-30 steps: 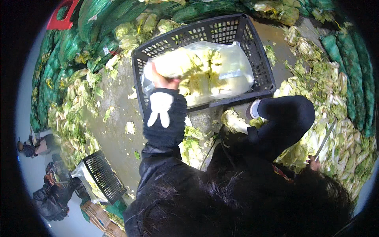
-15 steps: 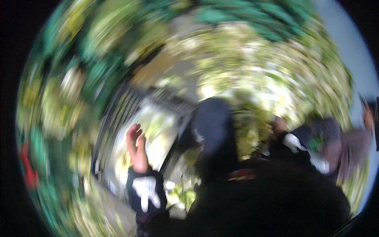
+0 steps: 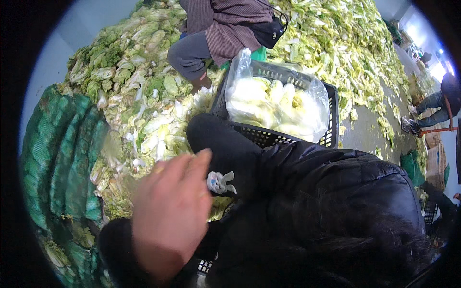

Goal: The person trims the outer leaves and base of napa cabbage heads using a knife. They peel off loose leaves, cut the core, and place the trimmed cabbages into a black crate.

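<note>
My left hand (image 3: 173, 211) is raised close to the camera, large and blurred, with its back showing. Its fingers point toward the upper right and are partly bent out of sight, so I cannot make out anything in them. Behind it, a black sleeve with a white rabbit patch (image 3: 220, 183) lies over my dark trouser leg (image 3: 216, 139); my right hand is not visible past it. Beyond my leg stands a black crate (image 3: 332, 115) lined with a clear plastic bag (image 3: 237, 72). Pale, trimmed napa cabbages (image 3: 273, 101) fill the bag. Neither hand touches them.
Loose cabbage leaves (image 3: 153, 129) pile up on the left and far side. Green mesh sacks (image 3: 62, 153) stand at the left. A co-worker in a brownish jacket (image 3: 233, 29) sits behind the crate; another person (image 3: 437, 105) is at the far right. Grey floor (image 3: 360, 125) shows beside the crate.
The view has swung to the right, bringing the bagged crate and the seated co-worker to the upper middle. My left hand was over another crate; now it is up near the camera.
</note>
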Available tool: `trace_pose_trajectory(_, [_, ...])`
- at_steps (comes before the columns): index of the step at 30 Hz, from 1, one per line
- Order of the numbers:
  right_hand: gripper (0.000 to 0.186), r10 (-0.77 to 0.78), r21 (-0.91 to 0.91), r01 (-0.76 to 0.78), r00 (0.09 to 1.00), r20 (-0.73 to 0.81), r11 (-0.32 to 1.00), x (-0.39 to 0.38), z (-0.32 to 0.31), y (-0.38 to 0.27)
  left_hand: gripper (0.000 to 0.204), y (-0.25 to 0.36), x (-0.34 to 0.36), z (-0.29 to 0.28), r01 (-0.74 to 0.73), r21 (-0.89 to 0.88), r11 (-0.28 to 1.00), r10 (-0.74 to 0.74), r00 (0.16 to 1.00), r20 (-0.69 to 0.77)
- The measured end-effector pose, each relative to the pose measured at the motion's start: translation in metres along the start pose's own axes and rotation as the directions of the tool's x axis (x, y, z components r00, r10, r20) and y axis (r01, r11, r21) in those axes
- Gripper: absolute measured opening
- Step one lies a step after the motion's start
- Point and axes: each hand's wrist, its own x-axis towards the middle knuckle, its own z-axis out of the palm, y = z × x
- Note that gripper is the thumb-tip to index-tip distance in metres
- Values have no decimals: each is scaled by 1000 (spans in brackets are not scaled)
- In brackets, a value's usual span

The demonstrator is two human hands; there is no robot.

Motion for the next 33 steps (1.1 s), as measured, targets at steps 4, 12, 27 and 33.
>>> trace_pose_trajectory(4, [19, 11, 0, -11, 1000, -20, 1000, -15, -13, 22, 32, 52, 51, 9, -171, -45, 984, 177, 964, 199])
trace_pose_trajectory(12, [20, 50, -77, -51, 998, -24, 996, -22, -41, 53, 34, 81, 69, -8, -217, -84, 972, 230, 951, 207])
trace_pose_trajectory(27, [20, 70, 5, -70, 996, 54, 998, -3, -3, 30, 38, 74, 27, -14, -211, -30, 977, 211, 978, -5])
trace_pose_trajectory(33, [20, 90, 19, -91, 994, 59, 996, 30, 13, 32, 39, 44, 4, -9, -115, -48, 992, 108, 987, -119])
